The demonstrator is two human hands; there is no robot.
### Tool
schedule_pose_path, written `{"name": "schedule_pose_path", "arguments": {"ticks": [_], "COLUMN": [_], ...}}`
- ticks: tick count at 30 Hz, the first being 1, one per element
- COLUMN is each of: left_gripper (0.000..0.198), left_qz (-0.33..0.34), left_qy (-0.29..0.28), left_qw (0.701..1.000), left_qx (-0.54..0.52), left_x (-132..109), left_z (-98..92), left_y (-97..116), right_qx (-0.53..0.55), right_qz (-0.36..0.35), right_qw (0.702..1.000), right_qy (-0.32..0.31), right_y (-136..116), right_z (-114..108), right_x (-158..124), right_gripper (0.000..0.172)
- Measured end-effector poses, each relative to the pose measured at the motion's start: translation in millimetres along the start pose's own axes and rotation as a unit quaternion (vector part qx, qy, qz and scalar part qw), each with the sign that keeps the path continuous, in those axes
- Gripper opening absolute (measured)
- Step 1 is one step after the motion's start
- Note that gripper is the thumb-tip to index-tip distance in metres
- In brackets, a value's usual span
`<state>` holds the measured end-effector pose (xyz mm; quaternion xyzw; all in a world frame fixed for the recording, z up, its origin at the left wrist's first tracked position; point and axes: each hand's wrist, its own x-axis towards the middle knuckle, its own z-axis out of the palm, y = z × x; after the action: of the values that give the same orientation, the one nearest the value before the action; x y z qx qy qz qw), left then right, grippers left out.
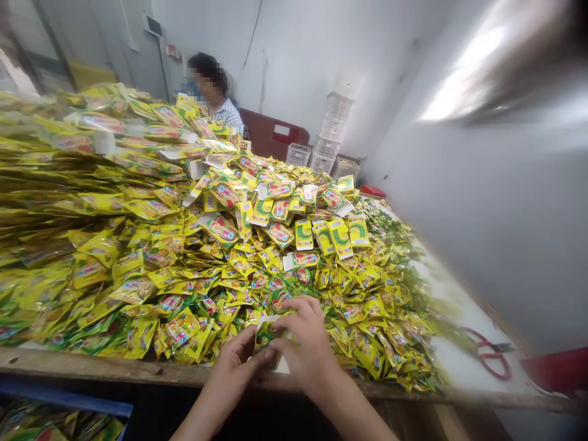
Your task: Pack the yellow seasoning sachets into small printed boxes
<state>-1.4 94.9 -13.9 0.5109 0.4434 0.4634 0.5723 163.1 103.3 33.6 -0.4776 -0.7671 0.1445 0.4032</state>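
At the front edge of the table, my left hand (pixel 233 360) grips a small candy carton (pixel 265 334) with a white flap standing up. My right hand (pixel 309 343) closes on the same carton from the right, its thumb near the left thumb and its fingers curled over the upper side. The fingers partly cover the carton, and I cannot make out its contents. Around both hands lie many yellow and green candy packets (pixel 184 331). Behind them rests a heap of printed cartons (pixel 280 208), several with white end flaps sticking out.
A large pile of packets (pixel 68 245) rises at the left. Red-handled scissors (pixel 491 358) lie on the white tabletop at the right, near a red object (pixel 558 370). Another person (pixel 225 110) is behind the pile. White crates (pixel 331 131) stand stacked at the back.
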Motion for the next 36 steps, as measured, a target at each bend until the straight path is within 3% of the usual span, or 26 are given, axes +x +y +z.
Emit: {"name": "schedule_pose_path", "arguments": {"ticks": [6, 10, 12, 14, 16, 19, 22, 24, 28, 33, 36], "left_gripper": [0.029, 0.033, 0.035, 0.034, 0.033, 0.04, 0.039, 0.035, 0.032, 0.022, 0.015], "left_qz": [0.019, 0.012, 0.015, 0.014, -0.004, -0.056, -0.078, -0.069, -0.069, -0.083, -0.073], "left_qy": [-0.023, -0.023, -0.018, -0.022, -0.022, 0.003, -0.033, -0.056, -0.011, 0.001, 0.002], "left_qw": [0.999, 1.0, 1.0, 1.0, 1.0, 0.998, 0.995, 0.996, 0.997, 0.994, 0.996], "left_qx": [-0.012, -0.016, -0.014, -0.005, -0.003, -0.041, -0.048, -0.017, -0.025, -0.067, -0.057], "left_x": [-3, 0, 1, -1, -6, -14, -15, -11, -5, -9, -6], "left_z": [-1.9, -2.3, -2.4, -3.2, -5.2, -9.9, -13.5, -14.0, -13.0, -15.4, -15.6], "left_y": [-2, -10, -12, -10, -5, 4, 11, 14, 17, 14, 12], "right_qx": [0.001, -0.081, -0.089, -0.038, 0.057, 0.242, 0.385, 0.411, 0.414, 0.514, 0.522], "right_qz": [-0.023, -0.081, -0.091, -0.07, 0.002, 0.179, 0.277, 0.267, 0.23, 0.263, 0.245], "right_qw": [1.0, 0.987, 0.983, 0.99, 0.997, 0.954, 0.879, 0.87, 0.88, 0.816, 0.815], "right_qy": [-0.021, -0.111, -0.135, -0.115, -0.052, 0.005, -0.043, -0.045, -0.036, -0.036, -0.056], "right_y": [5, 3, 2, 3, 6, 13, 17, 17, 19, 31, 33], "right_z": [1, 4, 3, -1, -5, -1, 12, 17, 18, 26, 25], "right_x": [0, 1, 0, -4, -10, -22, -28, -26, -24, -35, -35], "right_gripper": [0.027, 0.008, 0.008, 0.004, 0.008, 0.016, 0.025, 0.027, 0.021, 0.014, 0.008]}}
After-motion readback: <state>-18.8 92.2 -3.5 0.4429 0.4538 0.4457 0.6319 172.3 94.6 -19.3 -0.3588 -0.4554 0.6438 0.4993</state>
